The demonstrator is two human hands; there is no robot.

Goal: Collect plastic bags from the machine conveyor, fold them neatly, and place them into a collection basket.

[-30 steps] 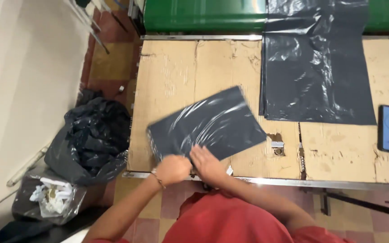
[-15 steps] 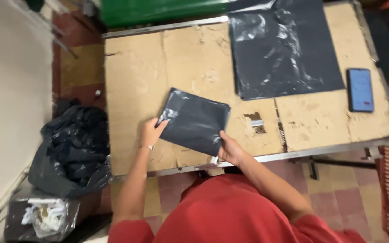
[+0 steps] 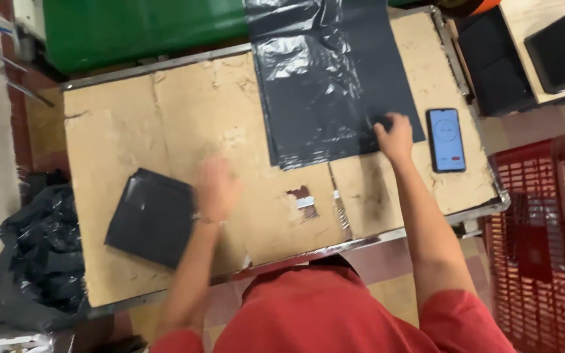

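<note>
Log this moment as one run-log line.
left hand: blurred, beside folded bag | right hand: on flat bag stack edge | phone: right of stack | surface: cardboard-topped table

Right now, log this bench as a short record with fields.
surface: cardboard-covered table
left hand: blurred, by the folded black bag, contact unclear
right hand: on the edge of the flat black plastic sheets
phone: screen lit, right of the sheets
floor left: heap of black bags
floor right: red crate
</note>
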